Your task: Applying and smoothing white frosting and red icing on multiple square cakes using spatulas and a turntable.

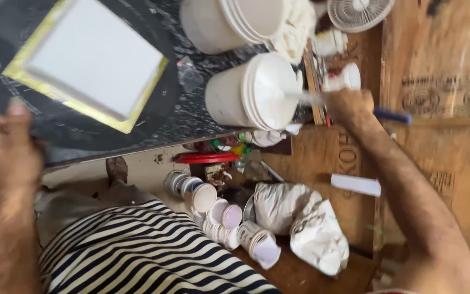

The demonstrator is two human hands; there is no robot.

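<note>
This looks like a small workshop where someone paints or makes things. Big white buckets (pixel 246 92) full of white paint stand in the upper middle of the frame. Many little paint pots (pixel 218 209) sit low in the middle. A white panel with a yellow edge (pixel 91 60) lies on a dark table (pixel 82 136) at the upper left. Rough wooden boards (pixel 436 109) fill the right side.

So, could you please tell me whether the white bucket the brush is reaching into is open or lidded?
Open: the white bucket has no lid, and the brush in the right hand reaches past its rim.
</note>
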